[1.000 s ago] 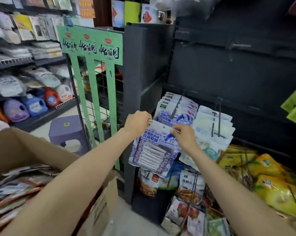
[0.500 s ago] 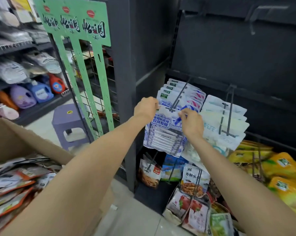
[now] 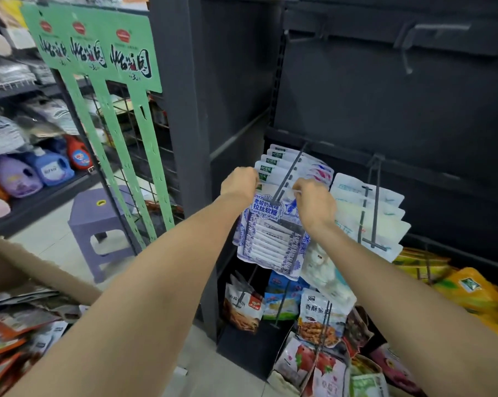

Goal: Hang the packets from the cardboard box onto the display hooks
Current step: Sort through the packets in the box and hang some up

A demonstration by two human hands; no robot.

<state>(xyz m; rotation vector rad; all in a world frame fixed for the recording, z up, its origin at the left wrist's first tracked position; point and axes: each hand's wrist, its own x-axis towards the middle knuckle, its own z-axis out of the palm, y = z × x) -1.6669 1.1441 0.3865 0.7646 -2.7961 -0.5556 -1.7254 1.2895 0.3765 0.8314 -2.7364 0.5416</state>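
At the centre of the frame, the left hand (image 3: 238,183) and the right hand (image 3: 313,203) each pinch a top corner of a blue-and-white packet (image 3: 270,236), holding it up at a display hook (image 3: 288,174) already loaded with white packets (image 3: 293,164). In the lower left corner, the cardboard box (image 3: 19,270) holds more packets (image 3: 16,336), well apart from the hooks

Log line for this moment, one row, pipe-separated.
step: hanging packet | left hand: grips blue-white packet top left | right hand: pinches top right | hook: at packet top, threading unclear | box: more packets inside
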